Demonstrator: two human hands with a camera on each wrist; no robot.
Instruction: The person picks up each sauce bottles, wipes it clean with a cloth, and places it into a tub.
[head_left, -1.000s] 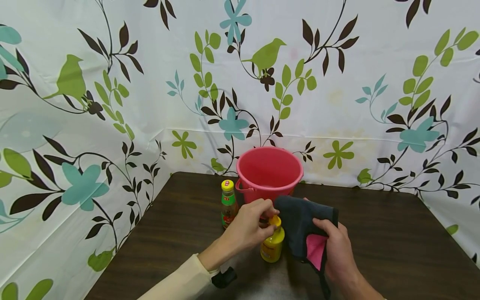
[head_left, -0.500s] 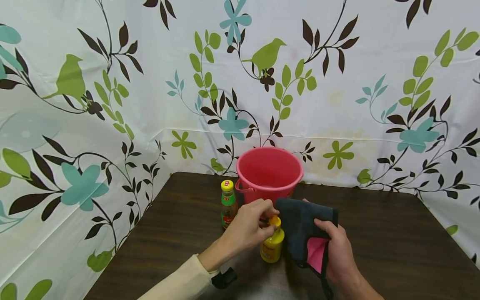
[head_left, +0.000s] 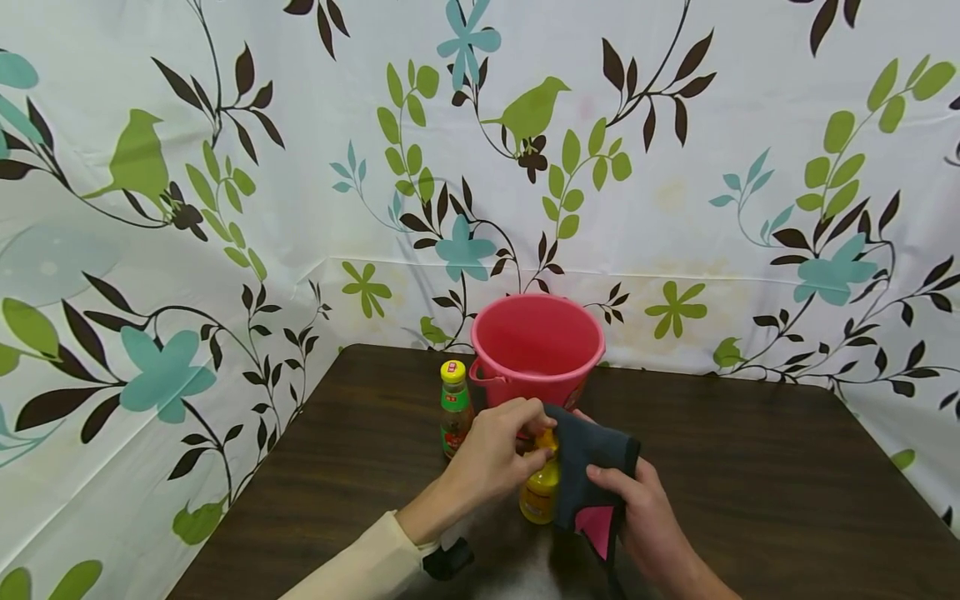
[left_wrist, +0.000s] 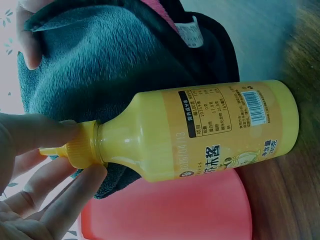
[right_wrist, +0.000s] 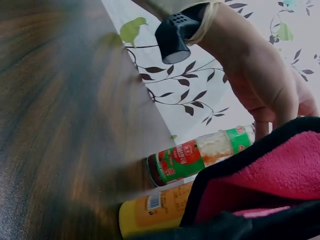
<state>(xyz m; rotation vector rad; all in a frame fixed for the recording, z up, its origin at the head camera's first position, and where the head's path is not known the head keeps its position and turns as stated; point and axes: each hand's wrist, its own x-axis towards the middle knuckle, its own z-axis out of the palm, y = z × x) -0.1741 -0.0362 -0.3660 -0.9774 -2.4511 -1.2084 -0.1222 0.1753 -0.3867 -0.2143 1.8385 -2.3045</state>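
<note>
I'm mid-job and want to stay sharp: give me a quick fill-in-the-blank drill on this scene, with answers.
1. The left hand pinches the cap of a bottle coloured ____.
2. The right hand holds a dark cloth whose other side is ____.
3. In the head view, the green-labelled bottle appears to the ____ of the bucket.
Missing words: yellow; pink; left.

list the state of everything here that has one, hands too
yellow bottle: upright, nozzle cap on; whether the tip is open, can't tell
green-labelled bottle: upright, yellow lid on
bucket: upright, open-topped
cloth: folded, dark side mostly outward, some pink showing
left hand: pinching the nozzle cap
right hand: gripping the cloth
</note>
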